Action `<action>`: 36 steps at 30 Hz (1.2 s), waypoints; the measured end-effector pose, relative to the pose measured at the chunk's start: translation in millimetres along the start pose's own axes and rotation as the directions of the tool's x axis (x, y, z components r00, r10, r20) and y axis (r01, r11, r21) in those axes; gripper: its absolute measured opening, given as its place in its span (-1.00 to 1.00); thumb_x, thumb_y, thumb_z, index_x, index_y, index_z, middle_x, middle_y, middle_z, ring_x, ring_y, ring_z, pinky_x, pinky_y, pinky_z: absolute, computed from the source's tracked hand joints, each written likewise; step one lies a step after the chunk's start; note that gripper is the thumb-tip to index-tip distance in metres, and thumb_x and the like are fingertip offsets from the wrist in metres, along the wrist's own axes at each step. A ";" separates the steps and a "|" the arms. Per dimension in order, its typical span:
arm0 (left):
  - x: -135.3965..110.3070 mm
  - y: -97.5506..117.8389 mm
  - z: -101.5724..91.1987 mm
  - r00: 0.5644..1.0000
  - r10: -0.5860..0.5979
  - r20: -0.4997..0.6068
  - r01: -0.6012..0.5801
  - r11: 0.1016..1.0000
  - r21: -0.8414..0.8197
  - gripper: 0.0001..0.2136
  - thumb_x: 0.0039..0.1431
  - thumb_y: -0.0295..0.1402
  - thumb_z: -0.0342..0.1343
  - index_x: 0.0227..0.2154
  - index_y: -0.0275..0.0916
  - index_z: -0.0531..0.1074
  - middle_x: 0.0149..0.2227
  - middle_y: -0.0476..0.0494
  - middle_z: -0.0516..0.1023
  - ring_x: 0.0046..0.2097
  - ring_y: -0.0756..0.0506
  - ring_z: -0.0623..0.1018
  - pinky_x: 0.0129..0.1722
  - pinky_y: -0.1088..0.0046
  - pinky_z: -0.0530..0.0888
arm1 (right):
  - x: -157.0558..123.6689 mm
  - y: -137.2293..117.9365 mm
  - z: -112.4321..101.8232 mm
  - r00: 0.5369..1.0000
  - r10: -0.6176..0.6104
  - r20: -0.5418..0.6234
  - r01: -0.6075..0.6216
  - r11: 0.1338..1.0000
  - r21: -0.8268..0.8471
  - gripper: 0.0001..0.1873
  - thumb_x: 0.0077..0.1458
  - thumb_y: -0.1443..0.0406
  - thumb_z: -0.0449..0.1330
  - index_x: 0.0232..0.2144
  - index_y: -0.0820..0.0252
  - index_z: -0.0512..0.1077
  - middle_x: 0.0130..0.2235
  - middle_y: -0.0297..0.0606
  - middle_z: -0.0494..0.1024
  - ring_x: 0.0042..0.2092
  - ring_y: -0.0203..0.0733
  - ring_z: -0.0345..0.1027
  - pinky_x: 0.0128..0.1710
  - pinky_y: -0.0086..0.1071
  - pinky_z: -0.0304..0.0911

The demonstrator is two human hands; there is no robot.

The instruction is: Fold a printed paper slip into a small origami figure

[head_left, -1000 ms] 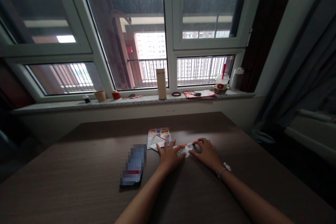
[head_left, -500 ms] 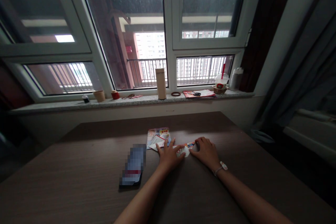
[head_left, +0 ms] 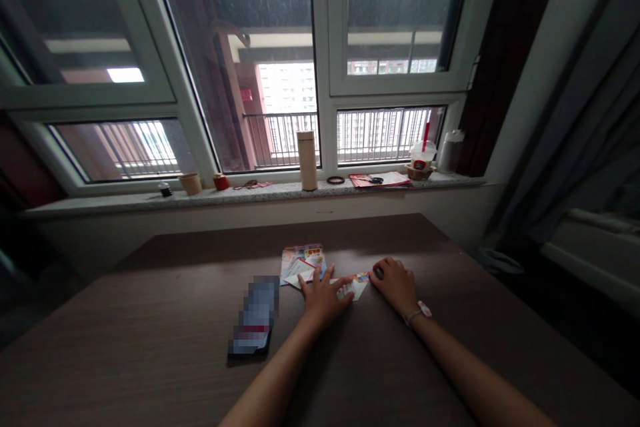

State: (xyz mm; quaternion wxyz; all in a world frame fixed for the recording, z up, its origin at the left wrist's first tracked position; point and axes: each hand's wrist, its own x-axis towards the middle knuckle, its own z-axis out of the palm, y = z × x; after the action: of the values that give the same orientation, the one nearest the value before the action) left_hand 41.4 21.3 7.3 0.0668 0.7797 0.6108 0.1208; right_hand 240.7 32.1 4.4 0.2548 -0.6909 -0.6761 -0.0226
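A wood-grain brown table (head_left: 150,307) stands below the window, and all the work lies at its centre. The folded paper slip (head_left: 353,289), printed in colour, lies flat on the tabletop between the two hands. The left hand (head_left: 324,300) is open, fingers spread, with its fingertips resting on the slip's left portion. The right hand (head_left: 395,284) is curled closed at the slip's right end; whether it pinches the paper cannot be determined. A beaded wrist band (head_left: 417,311) encircles the right wrist.

A stack of printed leaflets (head_left: 302,265) lies just left of the slip. A smartphone (head_left: 255,317), its face obscured, lies further left, near the left forearm.

Beyond the table runs a speckled stone windowsill (head_left: 100,204). It carries a small tan cup (head_left: 190,183), a red cup (head_left: 221,181), a cream insulated bottle (head_left: 307,160), a dark ring (head_left: 335,180), red papers (head_left: 380,179) and a plastic cup with a red straw (head_left: 423,155). White-framed windows (head_left: 330,47) overlook a balcony railing (head_left: 280,140). A grey curtain (head_left: 550,113) hangs at the right.
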 end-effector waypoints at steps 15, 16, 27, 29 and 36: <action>0.6 -0.8 0.3 1.000 0.018 0.014 -0.018 1.000 -0.022 -0.59 0.11 0.09 0.01 0.04 0.33 0.34 0.33 0.04 0.08 0.34 -0.41 -0.07 0.10 -0.41 -0.37 | 7.5 3.2 2.0 0.998 0.059 0.019 -0.060 0.998 0.017 -0.80 0.13 0.18 0.08 -0.29 0.06 0.48 -0.16 -0.25 0.45 -0.06 -0.09 0.26 -0.15 -0.28 0.05; 0.6 -1.1 -0.2 0.999 0.025 0.020 -0.025 0.999 -0.020 -0.57 0.09 0.12 0.02 0.05 0.33 0.33 0.33 0.03 0.07 0.34 -0.42 -0.07 0.10 -0.41 -0.37 | 8.1 4.5 3.4 0.999 0.049 0.019 -0.050 0.998 0.024 -0.80 0.13 0.19 0.08 -0.29 0.06 0.48 -0.15 -0.25 0.45 -0.05 -0.08 0.26 -0.14 -0.27 0.06; 0.8 -6.7 1.7 0.997 0.079 0.018 -0.078 0.996 -0.043 -0.45 0.00 0.18 0.06 0.10 0.35 0.26 0.33 0.00 0.09 0.33 -0.44 -0.04 0.07 -0.44 -0.38 | -2.7 16.3 1.8 0.931 -0.349 0.105 0.298 0.894 0.334 -0.74 0.16 0.26 0.06 -0.18 -0.04 0.52 -0.08 -0.27 0.47 0.03 -0.11 0.23 0.07 -0.18 0.06; 0.7 -7.5 3.0 0.996 0.085 0.008 -0.085 0.995 -0.055 -0.45 0.00 0.17 0.07 0.10 0.36 0.24 0.32 0.01 0.10 0.33 -0.43 -0.03 0.08 -0.44 -0.37 | -5.2 15.3 -0.2 0.925 -0.359 0.126 0.297 0.888 0.350 -0.74 0.16 0.25 0.06 -0.17 -0.04 0.51 -0.08 -0.27 0.47 0.03 -0.11 0.23 0.09 -0.16 0.05; 1.7 -9.4 7.5 0.997 0.062 -0.052 -0.065 0.996 -0.067 -0.47 -0.04 0.14 0.14 0.03 0.19 0.35 0.28 -0.05 0.19 0.31 -0.39 0.04 0.11 -0.44 -0.29 | -3.5 15.3 -0.3 0.927 -0.345 0.147 0.271 0.887 0.373 -0.73 0.15 0.24 0.07 -0.15 -0.03 0.52 -0.08 -0.26 0.48 0.01 -0.10 0.25 0.08 -0.16 0.08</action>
State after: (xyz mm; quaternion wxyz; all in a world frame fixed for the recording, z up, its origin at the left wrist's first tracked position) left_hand 35.0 25.6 -2.0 0.0744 0.7927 0.5826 0.1631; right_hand 254.9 29.4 -1.5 0.2928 -0.5169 -0.7939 0.1292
